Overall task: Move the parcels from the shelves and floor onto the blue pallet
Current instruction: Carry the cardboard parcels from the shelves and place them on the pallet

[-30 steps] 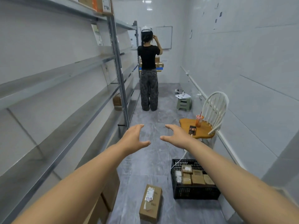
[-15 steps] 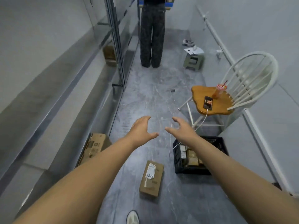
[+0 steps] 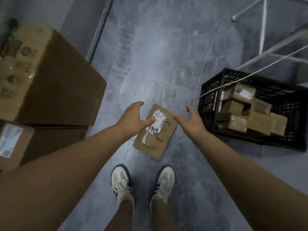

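Note:
A small flat cardboard parcel (image 3: pixel 156 139) with a torn white label lies on the grey floor just in front of my feet. My left hand (image 3: pixel 133 118) hovers over its left edge, fingers spread, thumb above the label. My right hand (image 3: pixel 190 119) hovers over its upper right edge, also open. Whether either hand touches the parcel I cannot tell. Two larger cardboard boxes, one big (image 3: pixel 50 77) and one lower with a label (image 3: pixel 33 142), stand at the left. The blue pallet is out of view.
A black plastic crate (image 3: pixel 210 100) holding several small parcels sits on the floor at the right, with a white cable (image 3: pixel 250 74) running over it. White chair legs (image 3: pixel 263 29) stand at the top right. My two shoes (image 3: pixel 141 184) are at the bottom centre.
My view has tipped from the aisle down to the floor. Both open hands have come down from chest height to just over the small parcel.

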Available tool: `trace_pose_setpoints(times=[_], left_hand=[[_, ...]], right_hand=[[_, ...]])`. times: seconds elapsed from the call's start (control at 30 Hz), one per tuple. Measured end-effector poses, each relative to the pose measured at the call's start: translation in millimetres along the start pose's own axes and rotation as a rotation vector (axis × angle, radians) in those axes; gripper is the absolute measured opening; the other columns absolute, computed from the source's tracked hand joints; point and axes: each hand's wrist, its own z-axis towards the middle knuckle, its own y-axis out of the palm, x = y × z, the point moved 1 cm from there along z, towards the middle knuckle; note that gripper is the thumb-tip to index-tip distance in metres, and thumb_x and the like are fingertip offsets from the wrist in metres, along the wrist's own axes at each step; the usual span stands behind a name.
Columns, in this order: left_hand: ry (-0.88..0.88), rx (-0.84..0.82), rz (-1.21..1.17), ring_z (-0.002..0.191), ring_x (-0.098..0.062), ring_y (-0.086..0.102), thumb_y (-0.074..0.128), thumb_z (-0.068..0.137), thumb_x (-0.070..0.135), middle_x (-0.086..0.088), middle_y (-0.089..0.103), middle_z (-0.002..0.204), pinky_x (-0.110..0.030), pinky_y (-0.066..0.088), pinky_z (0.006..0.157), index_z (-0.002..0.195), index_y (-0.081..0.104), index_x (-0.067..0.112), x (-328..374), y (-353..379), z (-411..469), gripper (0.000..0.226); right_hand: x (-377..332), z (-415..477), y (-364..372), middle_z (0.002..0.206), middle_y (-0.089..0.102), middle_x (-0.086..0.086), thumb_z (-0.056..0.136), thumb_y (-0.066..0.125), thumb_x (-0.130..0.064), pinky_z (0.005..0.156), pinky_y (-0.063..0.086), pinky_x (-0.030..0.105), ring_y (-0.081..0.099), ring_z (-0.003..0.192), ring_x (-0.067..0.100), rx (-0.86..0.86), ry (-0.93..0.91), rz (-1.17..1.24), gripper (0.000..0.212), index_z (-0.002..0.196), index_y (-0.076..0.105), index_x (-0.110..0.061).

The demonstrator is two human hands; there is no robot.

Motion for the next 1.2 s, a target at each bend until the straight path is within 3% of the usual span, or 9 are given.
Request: trace_pose_setpoints(times=[0.17,0.27,0.37,0.5,0.57,0.8,0.9,1.07,1.2], left_hand=[[-0.108,-0.036,-0.066,0.144,-0.023,0.028,0.073,0.083,0.046,-0.006,0.028,0.158,-0.037,0.028,0.115,0.153,0.026,0.014,-97,96,75,0.089],[-0.136,-0.055,-0.171,0.144,-0.021,0.029,0.075,0.082,0.045,-0.002,0.027,0.16,-0.035,0.03,0.113,0.155,0.018,0.016,-133,134,110,0.097],[-0.167,-0.062,-0.327,0.131,-0.01,0.043,0.076,0.079,0.049,0.005,0.039,0.152,-0.023,0.032,0.099,0.152,0.022,0.022,-152,154,130,0.095],[-0.152,-0.101,-0.344,0.103,-0.003,0.061,0.077,0.08,0.038,0.011,0.064,0.123,-0.024,0.051,0.085,0.136,0.045,0.03,-167,166,128,0.066],[-0.171,-0.076,-0.383,0.106,-0.009,0.062,0.076,0.081,0.031,0.011,0.065,0.118,-0.029,0.051,0.09,0.137,0.047,0.03,-167,159,116,0.063],[-0.19,0.099,-0.566,0.103,-0.005,0.063,0.076,0.082,0.026,0.012,0.068,0.116,-0.027,0.051,0.091,0.13,0.055,0.028,-110,40,29,0.053],[-0.154,0.215,-0.621,0.104,-0.007,0.064,0.077,0.081,0.025,0.011,0.069,0.116,-0.026,0.051,0.091,0.13,0.058,0.028,-52,-47,-10,0.052],[-0.031,0.453,-0.756,0.102,-0.011,0.067,0.076,0.082,0.022,0.008,0.071,0.111,-0.033,0.053,0.095,0.124,0.061,0.025,61,-200,-98,0.045],[0.081,0.614,-0.752,0.104,-0.011,0.064,0.076,0.083,0.027,0.006,0.067,0.121,-0.033,0.051,0.094,0.133,0.055,0.022,140,-285,-201,0.055]], right_hand=[[117,66,92,0.136,0.047,0.005,0.087,0.072,-0.028,0.086,0.042,0.016,0.042,0.109,0.008,0.0,0.122,0.132,0.067,0.142,0.04,-0.006],[159,90,131,0.15,0.033,0.008,0.085,0.071,-0.037,0.103,0.045,0.035,0.042,0.132,0.023,0.007,0.243,0.257,0.093,0.152,0.014,-0.006],[175,99,157,0.135,0.048,0.002,0.086,0.071,-0.038,0.081,0.053,0.028,0.057,0.109,0.015,0.015,0.337,0.441,0.105,0.153,-0.006,-0.012],[170,99,176,0.132,0.057,0.0,0.084,0.073,-0.036,0.094,0.052,0.046,0.059,0.112,0.02,0.032,0.394,0.526,0.079,0.146,0.028,-0.018],[156,92,174,0.124,0.063,0.002,0.084,0.073,-0.032,0.082,0.056,0.042,0.063,0.105,0.021,-0.001,0.423,0.564,0.061,0.135,0.043,-0.018],[30,15,109,0.12,0.066,0.0,0.088,0.07,-0.022,0.064,0.053,0.024,0.067,0.095,0.014,-0.095,0.24,0.484,0.052,0.135,0.049,-0.017],[-71,-22,53,0.098,0.066,-0.009,0.089,0.069,-0.019,0.046,0.048,0.013,0.065,0.075,0.002,-0.102,0.115,0.481,0.047,0.132,0.05,-0.021],[-242,-116,-49,0.12,0.064,0.003,0.09,0.068,-0.015,0.065,0.056,0.025,0.067,0.097,0.016,-0.167,-0.198,0.463,0.059,0.143,0.044,-0.022],[-335,-212,-123,0.117,0.064,0.003,0.092,0.065,-0.018,0.063,0.053,0.025,0.067,0.09,0.013,-0.196,-0.41,0.437,0.052,0.141,0.046,-0.023]])
